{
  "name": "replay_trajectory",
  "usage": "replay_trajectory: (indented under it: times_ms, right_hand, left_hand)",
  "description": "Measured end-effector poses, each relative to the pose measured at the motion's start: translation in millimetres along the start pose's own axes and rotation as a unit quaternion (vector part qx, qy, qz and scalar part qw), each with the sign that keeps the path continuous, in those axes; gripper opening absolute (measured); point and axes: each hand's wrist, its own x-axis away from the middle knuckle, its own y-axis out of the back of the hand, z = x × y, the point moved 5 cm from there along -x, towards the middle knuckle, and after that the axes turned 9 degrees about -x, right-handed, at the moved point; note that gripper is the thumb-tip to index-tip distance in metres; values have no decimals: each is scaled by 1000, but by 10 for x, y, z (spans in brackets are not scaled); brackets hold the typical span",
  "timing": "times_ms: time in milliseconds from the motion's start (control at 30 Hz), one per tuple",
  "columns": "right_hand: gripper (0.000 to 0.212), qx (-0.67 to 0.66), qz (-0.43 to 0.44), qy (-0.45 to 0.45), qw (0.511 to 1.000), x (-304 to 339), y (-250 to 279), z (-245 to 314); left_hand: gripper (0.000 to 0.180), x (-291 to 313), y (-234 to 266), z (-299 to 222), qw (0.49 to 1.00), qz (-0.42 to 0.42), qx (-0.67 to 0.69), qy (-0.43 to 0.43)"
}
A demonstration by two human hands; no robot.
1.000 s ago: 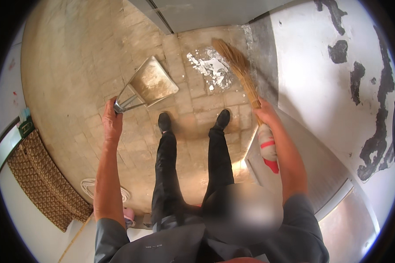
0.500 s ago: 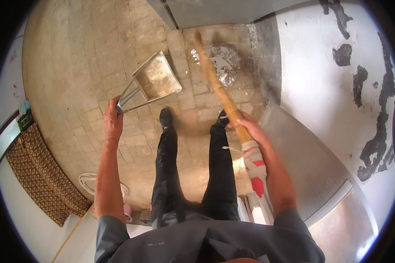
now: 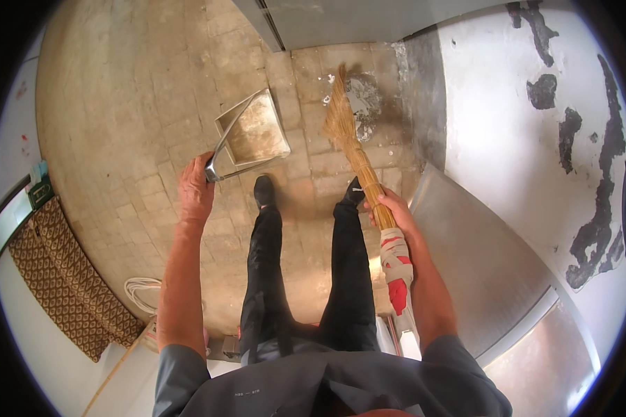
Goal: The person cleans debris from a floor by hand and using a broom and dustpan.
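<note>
My left hand [image 3: 197,186] is closed round the top of the handle of a metal dustpan [image 3: 259,130], whose pan rests on the brick floor ahead of my feet. In my right hand [image 3: 394,210] is a straw broom [image 3: 355,154], gripped just beyond the cloth wrapping on its handle. The broom's bristles are fanned out and lie over the near-left side of a heap of pale flakes and grey debris [image 3: 364,104]. A few white bits are scattered round the heap. The dustpan's open side cannot be made out clearly.
A grey cabinet or door panel [image 3: 341,24] stands beyond the debris. On the right are a peeling white wall [image 3: 494,104] and a metal-sheeted surface [image 3: 480,243]. Coiled white cable [image 3: 142,295] lies at lower left, near a brown patterned cushion [image 3: 73,278].
The broom head has swung down and right onto the debris, its bristles now spread. My left hand has shifted right, tilting the dustpan's handle, and the pan has slid slightly nearer.
</note>
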Motion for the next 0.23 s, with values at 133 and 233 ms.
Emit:
replay_trajectory:
  times_ms: [133, 233]
  right_hand:
    - [60, -18, 34, 16, 999, -271, -281, -113]
    - [65, -12, 63, 4, 998, -646, -375, -191]
  left_hand:
    - [54, -22, -82, 20, 1000, -2, 24, 12]
    - [55, -79, -139, 5, 999, 2, 30, 11]
